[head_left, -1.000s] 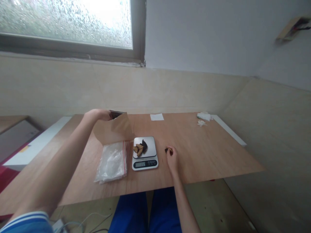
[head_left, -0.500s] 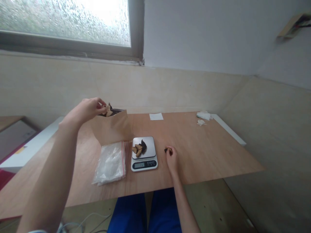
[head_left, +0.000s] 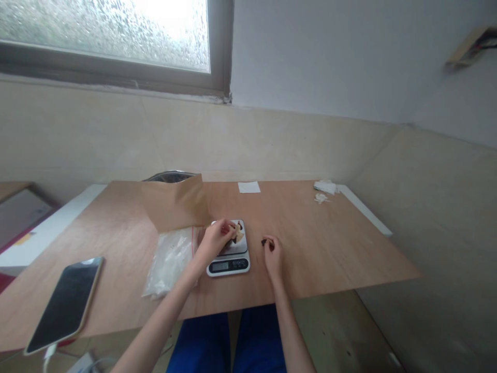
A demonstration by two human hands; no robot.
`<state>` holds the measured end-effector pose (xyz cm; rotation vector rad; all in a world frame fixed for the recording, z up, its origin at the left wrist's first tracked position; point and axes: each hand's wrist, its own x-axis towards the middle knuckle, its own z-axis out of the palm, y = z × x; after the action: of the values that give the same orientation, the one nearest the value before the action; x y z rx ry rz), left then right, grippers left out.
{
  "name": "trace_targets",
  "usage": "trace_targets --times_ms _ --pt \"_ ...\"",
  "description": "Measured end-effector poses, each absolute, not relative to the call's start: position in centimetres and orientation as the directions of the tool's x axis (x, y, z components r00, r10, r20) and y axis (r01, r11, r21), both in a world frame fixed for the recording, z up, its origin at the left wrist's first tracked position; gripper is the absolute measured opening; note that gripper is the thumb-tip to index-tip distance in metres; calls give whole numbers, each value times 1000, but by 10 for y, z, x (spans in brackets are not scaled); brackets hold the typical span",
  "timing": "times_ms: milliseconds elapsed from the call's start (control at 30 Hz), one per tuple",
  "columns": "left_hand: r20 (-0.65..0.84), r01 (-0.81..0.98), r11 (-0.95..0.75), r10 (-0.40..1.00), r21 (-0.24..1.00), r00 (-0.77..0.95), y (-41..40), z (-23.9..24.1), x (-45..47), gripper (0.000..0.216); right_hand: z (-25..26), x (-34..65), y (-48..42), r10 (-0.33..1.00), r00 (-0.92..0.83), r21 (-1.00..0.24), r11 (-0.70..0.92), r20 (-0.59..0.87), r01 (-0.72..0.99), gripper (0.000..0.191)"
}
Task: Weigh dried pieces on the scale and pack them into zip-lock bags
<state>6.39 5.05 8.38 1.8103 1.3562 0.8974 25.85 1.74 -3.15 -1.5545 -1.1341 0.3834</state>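
Note:
My left hand (head_left: 219,238) is over the kitchen scale (head_left: 244,248), its fingers closed on tan-and-dark dried slices (head_left: 238,234). The hand hides most of the scale's plate, and I cannot tell whether the held slices touch what lies on it. Right of the scale, my right hand (head_left: 274,254) rests near the tabletop, pinching a small dark dried slice (head_left: 264,242). Behind my left hand stands an open brown paper bag (head_left: 176,204) with a silvery lining. Clear zip bags (head_left: 169,261) lie flat in front of it, partly under my left forearm.
A phone (head_left: 66,303) with a charging cable lies on the wooden table (head_left: 330,248) at the left front. White paper (head_left: 249,187) lies near the wall. A white packet (head_left: 326,186) and small pale scraps (head_left: 321,198) are at the back right.
My left hand has moved right and down from the paper bag's mouth to the scale, carrying dried slices. The phone, earlier behind my left arm, now shows. My right hand has stayed put.

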Motion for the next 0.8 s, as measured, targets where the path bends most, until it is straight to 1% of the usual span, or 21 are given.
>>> trace_targets --times_ms 67,167,267,400,467,667,733,800 --pt "104 488 -202 970 849 220 46 61 68 14 -30 258 17 809 485 -882 85 333 463 22" --pt "162 590 -257 964 765 211 43 42 72 13 -29 258 17 806 492 -885 81 329 458 21" --pt "203 650 -284 959 704 200 46 39 77 12 -28 257 17 810 494 -891 73 315 449 21" --pt "301 792 -327 935 516 190 46 45 80 19 -27 257 17 812 491 -890 74 316 450 21" --pt "336 829 -316 927 462 165 41 48 77 24 -27 257 17 808 496 -890 75 318 449 21" --pt "453 789 -319 890 524 59 4 52 38 24 -29 257 16 813 490 -888 71 315 453 20" --pt "457 812 -276 889 514 13 -8 47 20 24 -30 257 17 814 488 -887 67 313 457 20" --pt "442 842 -193 895 503 -59 -15 40 4 27 -30 257 17 815 489 -886 64 312 460 21"
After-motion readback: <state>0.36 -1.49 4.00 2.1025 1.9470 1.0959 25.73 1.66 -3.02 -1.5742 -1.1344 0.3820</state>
